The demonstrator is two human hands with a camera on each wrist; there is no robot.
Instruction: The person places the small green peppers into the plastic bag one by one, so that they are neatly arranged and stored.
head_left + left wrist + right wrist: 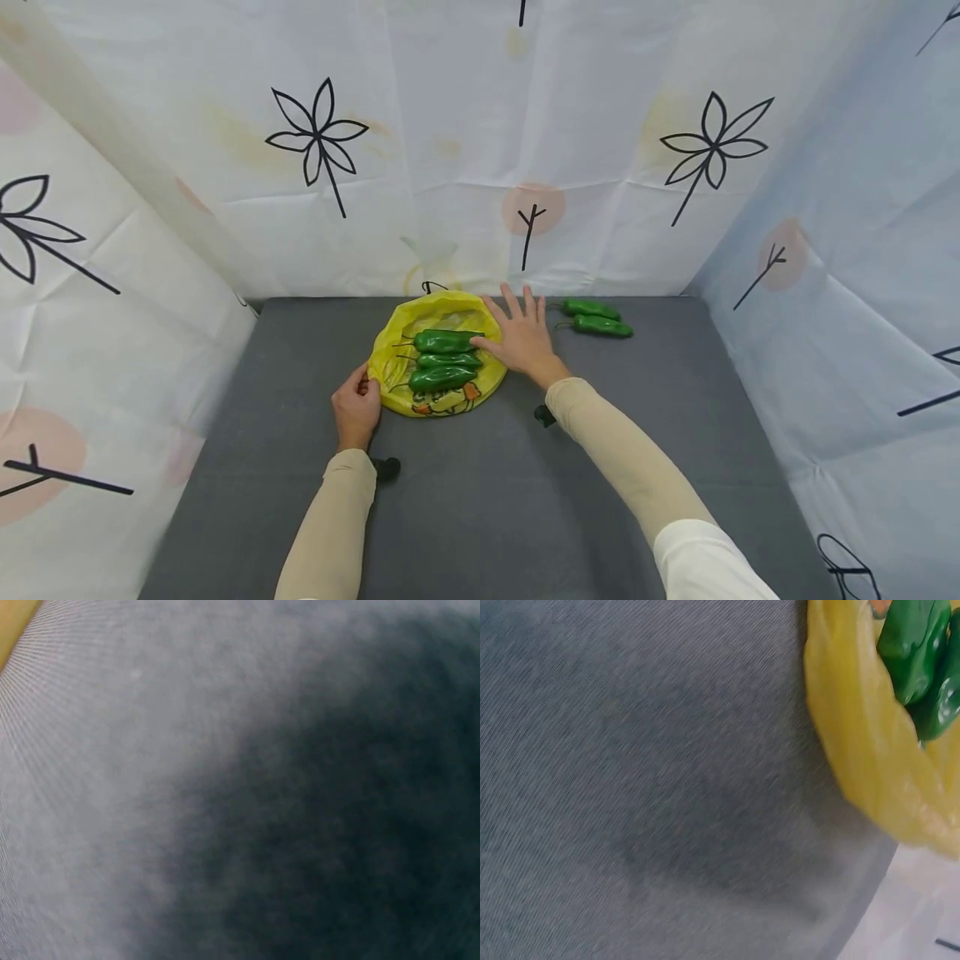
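Observation:
A yellow plastic bag (400,398) lies spread in a round shape on the grey table, its edge raised like a rim. Inside it, three green peppers (440,379) rest side by side, stems to the left. My left hand (356,408) pinches the bag's left edge with fingers curled. Over the right edge, my right hand (521,337) has its fingers spread and straight, its thumb by the tip of the farthest pepper. The right wrist view shows the bag's yellow wall (870,742) around glossy peppers (915,652), with no fingers in sight.
Two more green peppers (600,325) lie on the table at the back right, just beyond the right hand. White patterned cloth (450,150) hangs behind and along both sides of the grey table (465,517). The left wrist view is mostly blurred grey and dark surface.

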